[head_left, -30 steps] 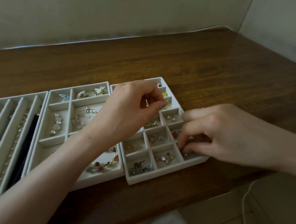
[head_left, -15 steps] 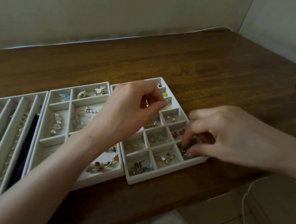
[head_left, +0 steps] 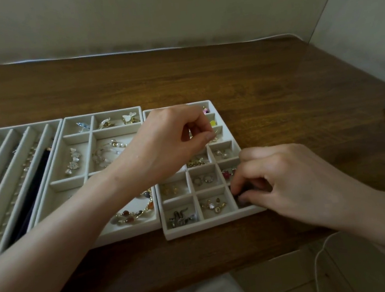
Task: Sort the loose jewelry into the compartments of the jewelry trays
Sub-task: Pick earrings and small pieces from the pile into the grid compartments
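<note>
Both hands work over the small-cell tray (head_left: 209, 230) at the tabletop's (head_left: 276, 95) near edge.
The fingers (head_left: 239, 176) of my right hand (head_left: 291, 183) curl into the tray's near right corner cell, pinching a dark piece (head_left: 240, 199) there. My left hand (head_left: 168, 145) hovers over the far cells, thumb and forefinger pressed together; what they hold, I cannot tell.

Table (head_left: 251, 88) dark wood, grained, faint sheen; trays (head_left: 133, 229) pale, matt, velvety-looking; jewelry (head_left: 213, 206) shiny gold and silver metal, glossy beads (head_left: 128, 219); wall (head_left: 150, 13) matt.
</note>
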{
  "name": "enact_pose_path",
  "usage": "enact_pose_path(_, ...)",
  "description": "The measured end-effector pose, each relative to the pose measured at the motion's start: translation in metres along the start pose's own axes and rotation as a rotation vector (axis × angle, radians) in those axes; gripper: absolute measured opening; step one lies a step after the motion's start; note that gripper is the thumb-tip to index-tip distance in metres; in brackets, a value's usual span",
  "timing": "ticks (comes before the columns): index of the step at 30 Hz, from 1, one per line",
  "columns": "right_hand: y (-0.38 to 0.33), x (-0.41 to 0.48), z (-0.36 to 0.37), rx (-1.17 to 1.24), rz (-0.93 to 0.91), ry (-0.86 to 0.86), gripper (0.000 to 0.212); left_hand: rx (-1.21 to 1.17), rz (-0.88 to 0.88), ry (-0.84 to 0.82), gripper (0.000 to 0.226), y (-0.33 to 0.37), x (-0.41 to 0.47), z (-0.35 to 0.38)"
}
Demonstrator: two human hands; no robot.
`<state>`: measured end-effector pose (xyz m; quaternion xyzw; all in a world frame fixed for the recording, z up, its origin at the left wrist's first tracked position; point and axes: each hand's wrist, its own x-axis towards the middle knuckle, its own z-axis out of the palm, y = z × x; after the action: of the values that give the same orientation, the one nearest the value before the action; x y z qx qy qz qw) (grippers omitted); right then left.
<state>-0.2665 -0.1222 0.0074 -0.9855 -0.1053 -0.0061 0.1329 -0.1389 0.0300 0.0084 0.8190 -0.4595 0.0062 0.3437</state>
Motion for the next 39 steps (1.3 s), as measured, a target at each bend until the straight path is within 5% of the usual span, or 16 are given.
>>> enact_pose_path(10,-0.007,-0.003,0.003,-0.143,0.041,0.127,0.014,0.006,-0.012,0.015,0.007,0.000,0.000,0.001)
enact_pose_path(19,-0.002,-0.001,0.004,0.037,0.077,0.067,0.018,-0.001,-0.010,0.011,0.007,0.000,0.000,0.000)
enact_pose_path(39,-0.010,-0.004,0.009,-0.150,0.064,0.152,0.014,0.004,-0.004,0.013,0.009,0.000,0.000,0.000)
